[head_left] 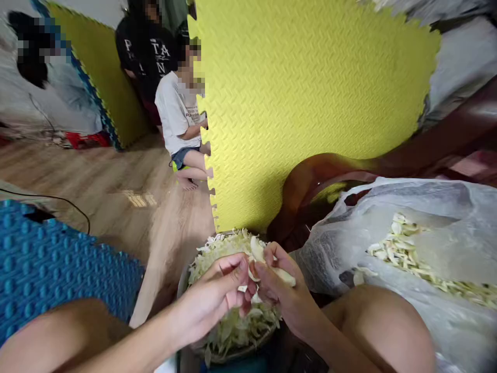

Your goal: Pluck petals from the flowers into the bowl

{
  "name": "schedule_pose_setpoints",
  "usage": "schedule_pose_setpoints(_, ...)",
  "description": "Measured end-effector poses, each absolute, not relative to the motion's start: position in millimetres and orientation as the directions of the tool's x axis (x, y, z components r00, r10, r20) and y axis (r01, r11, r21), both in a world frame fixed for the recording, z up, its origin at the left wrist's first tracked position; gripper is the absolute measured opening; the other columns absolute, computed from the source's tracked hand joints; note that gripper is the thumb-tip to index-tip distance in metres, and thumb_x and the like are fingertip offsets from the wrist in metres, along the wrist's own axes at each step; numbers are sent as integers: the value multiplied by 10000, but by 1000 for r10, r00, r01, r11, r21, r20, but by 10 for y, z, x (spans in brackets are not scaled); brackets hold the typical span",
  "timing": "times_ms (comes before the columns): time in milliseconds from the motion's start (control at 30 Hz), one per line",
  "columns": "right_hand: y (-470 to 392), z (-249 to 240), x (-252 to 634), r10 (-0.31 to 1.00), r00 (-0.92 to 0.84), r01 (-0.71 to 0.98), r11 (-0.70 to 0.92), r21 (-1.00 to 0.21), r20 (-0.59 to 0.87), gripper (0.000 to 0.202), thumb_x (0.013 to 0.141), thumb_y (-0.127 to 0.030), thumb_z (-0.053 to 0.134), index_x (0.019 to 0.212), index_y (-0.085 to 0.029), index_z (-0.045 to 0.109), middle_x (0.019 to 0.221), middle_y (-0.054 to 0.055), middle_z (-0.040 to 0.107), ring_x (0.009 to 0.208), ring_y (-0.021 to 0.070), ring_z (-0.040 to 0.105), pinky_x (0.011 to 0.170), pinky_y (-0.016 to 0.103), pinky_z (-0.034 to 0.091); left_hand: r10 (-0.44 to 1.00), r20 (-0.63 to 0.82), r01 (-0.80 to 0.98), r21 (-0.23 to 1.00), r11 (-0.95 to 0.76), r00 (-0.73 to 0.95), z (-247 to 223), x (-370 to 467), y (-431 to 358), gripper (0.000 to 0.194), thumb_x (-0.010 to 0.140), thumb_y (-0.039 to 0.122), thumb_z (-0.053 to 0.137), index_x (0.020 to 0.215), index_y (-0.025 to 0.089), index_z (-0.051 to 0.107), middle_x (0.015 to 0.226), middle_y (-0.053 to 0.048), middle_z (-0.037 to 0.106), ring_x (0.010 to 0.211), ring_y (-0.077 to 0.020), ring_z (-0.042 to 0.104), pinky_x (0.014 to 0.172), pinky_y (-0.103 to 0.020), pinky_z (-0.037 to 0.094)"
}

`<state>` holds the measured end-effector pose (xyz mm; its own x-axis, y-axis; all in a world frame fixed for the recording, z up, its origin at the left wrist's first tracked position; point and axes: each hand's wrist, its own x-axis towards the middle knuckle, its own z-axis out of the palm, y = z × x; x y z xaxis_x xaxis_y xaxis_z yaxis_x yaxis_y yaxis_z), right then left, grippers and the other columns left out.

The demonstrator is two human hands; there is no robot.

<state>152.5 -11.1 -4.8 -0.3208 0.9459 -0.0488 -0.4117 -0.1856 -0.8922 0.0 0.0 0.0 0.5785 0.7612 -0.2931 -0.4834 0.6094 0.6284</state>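
Over a round container heaped with pale, thin, yellowish-white peelings or petals (223, 254), my two hands meet. My right hand (281, 287) is closed around pale, curved pieces (285, 276), which look like pods or bulb scales; one sticks up between the hands and another shows beside the palm. My left hand (223, 290) pinches at the near end of the upright piece, fingertips almost touching the right thumb. Exactly what the left fingertips grip is partly hidden. More pale strips (248, 324) fill the container below my hands.
To the right, a translucent plastic bag (334, 238) lies spread with many pale curved pieces (404, 254) on it. A yellow foam mat (310, 88) stands upright ahead, beside a curved brown wooden frame (306, 176). Blue matting (58, 264) is at left. A person in white (173, 109) sits beyond.
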Motion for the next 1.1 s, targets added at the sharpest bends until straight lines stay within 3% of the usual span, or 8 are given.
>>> schedule_pose_setpoints(167, -134, -31, 1565, 936, -352, -347, -141, -927, -10, 279, 919, -381, 564, 829, -232, 345, 675, -49, 503, 530, 74, 437, 473, 187, 296, 772, -294, -490, 634, 599, 564, 105, 1, 35, 129, 785, 220, 698, 747, 131, 613, 659, -25, 613, 578, -114, 596, 496, -210, 530)
schedule_pose_setpoints(267, -144, -27, 1565, 959, -281, -205, -17, -979, 42, 232, 936, -358, 528, 825, -227, 372, 715, -43, 450, 610, 93, 449, 542, 209, 353, 779, -323, -496, 626, 601, 537, 146, 14, 15, 71, 809, 196, 658, 849, 175, 603, 707, 6, 583, 562, -80, 552, 493, -172, 475)
schedule_pose_setpoints(500, -152, -48, 1539, 939, -227, 27, 270, -963, 257, 166, 957, -246, 459, 818, -229, 370, 752, -45, 370, 698, 107, 410, 640, 208, 374, 813, -370, -516, 636, 575, 450, 211, 34, -53, 245, 829, 169, 632, 1059, 248, 597, 861, -6, 573, 895, -114, 559, 688, -169, 428)
schedule_pose_setpoints(667, -176, -61, 1547, 942, -246, 22, 241, -970, 228, 149, 962, -263, 456, 842, -236, 373, 775, -41, 389, 721, 118, 422, 666, 228, 382, 805, -367, -526, 617, 585, 466, 236, 18, -94, 468, 820, 174, 641, 1259, 294, 533, 852, -6, 580, 852, -111, 548, 725, -193, 421)
schedule_pose_setpoints(867, -202, -41, 1544, 945, -247, 12, 224, -974, 214, 150, 970, -297, 454, 852, -239, 381, 774, -39, 381, 723, 121, 413, 655, 226, 370, 812, -383, -552, 598, 581, 439, 253, 45, -126, 579, 806, 145, 621, 1337, 337, 494, 765, 21, 537, 794, -102, 539, 781, -220, 420)
schedule_pose_setpoints(1000, -230, -27, 1530, 936, -290, 1, 207, -978, 198, 161, 977, -303, 435, 849, -239, 358, 769, -40, 359, 695, 120, 398, 623, 227, 361, 825, -374, -463, 693, 552, 423, 285, 8, -110, 637, 787, 165, 622, 1364, 381, 463, 756, 31, 541, 789, -107, 543, 747, -217, 414)
schedule_pose_setpoints(1100, -239, -12, 1561, 930, -290, 36, 248, -968, 227, 160, 978, -287, 425, 846, -239, 349, 762, -41, 360, 690, 120, 403, 627, 231, 360, 837, -372, -246, 836, 490, 400, 331, -71, -83, 577, 790, 244, 651, 1327, 403, 510, 785, 32, 590, 772, -120, 547, 724, -230, 415)
